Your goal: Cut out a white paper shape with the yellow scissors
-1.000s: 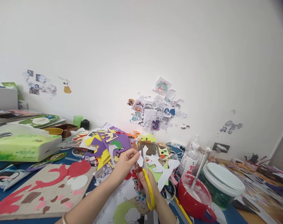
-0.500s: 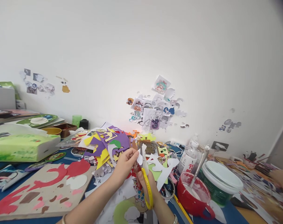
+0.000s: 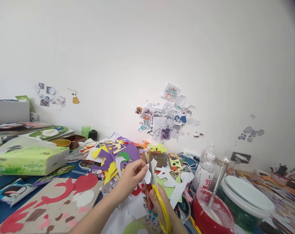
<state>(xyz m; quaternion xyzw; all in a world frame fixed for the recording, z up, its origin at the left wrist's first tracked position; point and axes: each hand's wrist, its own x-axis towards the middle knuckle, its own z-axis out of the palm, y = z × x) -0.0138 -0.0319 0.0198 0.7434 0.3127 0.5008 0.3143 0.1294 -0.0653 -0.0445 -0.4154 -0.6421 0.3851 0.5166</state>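
My left hand (image 3: pixel 132 175) pinches a small white paper piece (image 3: pixel 148 175) between thumb and fingertips. In my right hand (image 3: pixel 160 197) is a pair of scissors (image 3: pixel 165 211) with yellow handles, its blades pointing up and away right beside the paper. Part of the right fingers is hidden behind the handles. Below and behind both hands lie loose paper sheets and scraps, among them a white cut-out offcut (image 3: pixel 180 185) on the right and a heap of purple paper (image 3: pixel 128 150) with yellow pieces on the left.
A board (image 3: pixel 64 208) with red, pink, brown and white cut shapes lies left, near a green tissue pack (image 3: pixel 28 161). On the right stand a red mug (image 3: pixel 201 211) with a spoon, a bottle (image 3: pixel 204 172) and a lidded green tub (image 3: pixel 247 195). A wall rises behind.
The view has shifted, so the surroundings appear further right and lower. Both hands keep their hold on the paper and scissors. A white strip earlier beside the blades no longer shows there.
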